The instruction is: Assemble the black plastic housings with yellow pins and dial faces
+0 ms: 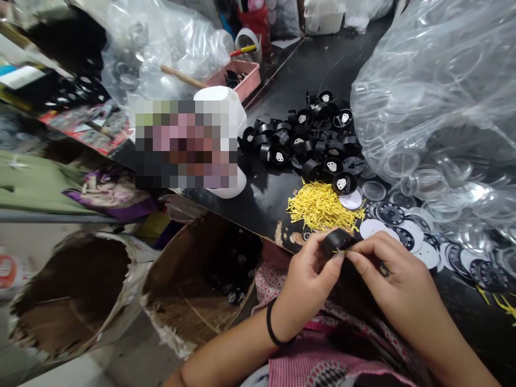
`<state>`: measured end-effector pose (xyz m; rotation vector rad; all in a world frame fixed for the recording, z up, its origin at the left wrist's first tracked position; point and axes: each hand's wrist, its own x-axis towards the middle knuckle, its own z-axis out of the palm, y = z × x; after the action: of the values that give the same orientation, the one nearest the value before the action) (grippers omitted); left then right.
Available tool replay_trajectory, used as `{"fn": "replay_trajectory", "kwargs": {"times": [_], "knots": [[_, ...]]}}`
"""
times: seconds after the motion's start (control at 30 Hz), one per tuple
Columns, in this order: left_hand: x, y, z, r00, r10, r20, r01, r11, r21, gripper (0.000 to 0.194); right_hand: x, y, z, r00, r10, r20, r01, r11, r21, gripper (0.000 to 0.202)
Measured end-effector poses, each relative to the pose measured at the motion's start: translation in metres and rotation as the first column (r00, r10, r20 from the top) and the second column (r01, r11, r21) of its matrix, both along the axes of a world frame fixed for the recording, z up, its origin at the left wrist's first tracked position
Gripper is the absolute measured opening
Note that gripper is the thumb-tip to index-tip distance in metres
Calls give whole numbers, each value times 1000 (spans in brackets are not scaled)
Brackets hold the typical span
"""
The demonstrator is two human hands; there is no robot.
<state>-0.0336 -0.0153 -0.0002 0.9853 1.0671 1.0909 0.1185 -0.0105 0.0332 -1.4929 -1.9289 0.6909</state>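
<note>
The left hand (pixel 312 271) is grasping a black case (pixel 336 242) between thumb and fingers. The right hand (pixel 389 274) is meeting it from the other side, its thumb and index finger closing together at the case's near edge. Whether a small part is sitting between those fingertips, the view is not showing. A short yellow bit (pixel 337 251) is showing at the case beside the left thumb. The case is being held up off the table (pixel 258 201), at its near edge, between both hands. A black band (pixel 271 322) is encircling the left wrist.

Just beyond the hands, a heap of thin yellow parts (pixel 322 207) is lying on the table. Behind it, a pile of black cases (pixel 298 141) is spreading, several showing white plates inside. Printed dials (pixel 390 213) and white discs (pixel 371 229) are lying to the right of the yellow parts, partly overlapping. Clear covers (pixel 451 174) are lying beyond the dials, beside a large plastic bag (pixel 435 75).

At the far left side of the table, a pink tray (pixel 250 80) is containing small parts. Below the table edge, an open carton (pixel 189 285) is holding dark items; a second open container (pixel 139 285) is standing further left.
</note>
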Motion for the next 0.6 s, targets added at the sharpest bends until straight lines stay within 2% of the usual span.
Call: {"fn": "replay_trajectory", "kwargs": {"times": [0.27,0.33,0.4,0.5,0.6], "knots": [[-3,-3,8,985,14,-170,4,994,107,32,-8,-10,-4,999,-44,28,43,998,38,22],[-5,0,8,993,-10,-118,17,998,57,30,-7,-8,-2,998,-33,52,32,999,3,28],[-8,4,8,997,-72,1,72,996,-48,29,-5,-5,-1,997,5,76,-6,1000,8,30],[-13,8,8,979,-134,152,159,973,-166,38,-2,2,-1,986,60,158,-85,984,155,10],[-16,8,9,982,-134,132,156,973,-173,39,-2,8,-3,943,94,318,-187,943,276,11]]}}
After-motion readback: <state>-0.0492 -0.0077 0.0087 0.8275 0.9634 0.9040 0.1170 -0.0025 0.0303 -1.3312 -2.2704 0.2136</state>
